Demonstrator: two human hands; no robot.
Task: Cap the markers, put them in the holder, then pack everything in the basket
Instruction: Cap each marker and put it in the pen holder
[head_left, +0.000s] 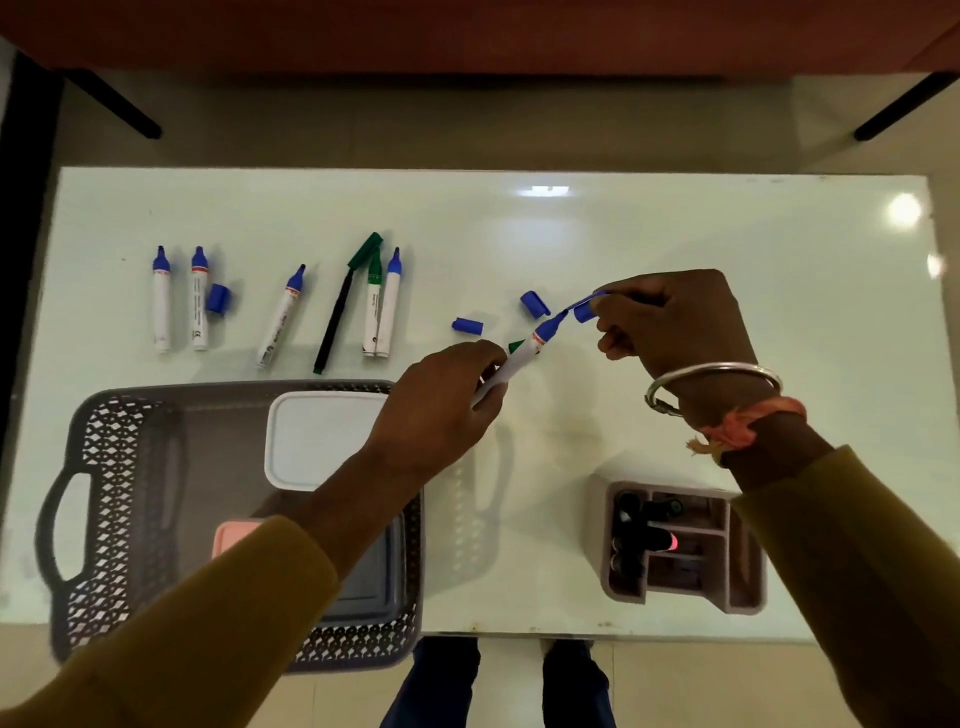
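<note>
Blue marker (521, 357), uncapped, tilted above the table, tip pointing up and to the right. Lower part of its white barrel wrapped in the curled fingers of the left hand (441, 400), blue nose and tip clear of that grip. Just off the tip, a blue cap (584, 310), pinched between thumb and fingertips of the right hand (670, 317), open end facing the tip, not yet seated. Behind the barrel, a green cap (516, 345), mostly hidden.

Below, a glossy pale table (675, 234) with lamp reflections. Toward the far left, a loose row of uncapped markers (161, 301) lying flat, most blue and one green, with a slim black pen (332, 322) among them. Three loose blue caps (467, 326) scattered between. At the near left edge, a dark latticed basket (104, 467) with a white-lidded box (322, 436) inside. Near right, a compartmented holder (680, 597) with dark items in it. Beyond the table, grey floor and black table legs.
</note>
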